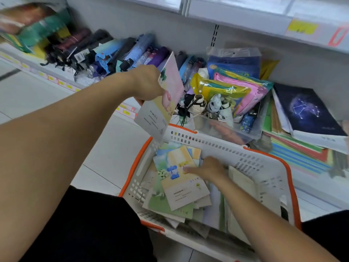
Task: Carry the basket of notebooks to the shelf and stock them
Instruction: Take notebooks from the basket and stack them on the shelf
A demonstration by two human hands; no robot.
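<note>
Left hand is gripping a notebook; right hand, fingers flat, is pressing the basket stack. The loose stack may slide.

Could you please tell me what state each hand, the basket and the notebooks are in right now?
Left hand: grips a pink notebook, lifted above the basket.
Right hand: rests open on the notebook pile.
Basket: open-topped, part full of notebooks.
Clear bin: on the shelf, holding umbrellas.

Past the notebook held by the left hand, umbrellas and plastic folders crowd the shelf. Below the grip, the basket stands open on top.
</note>
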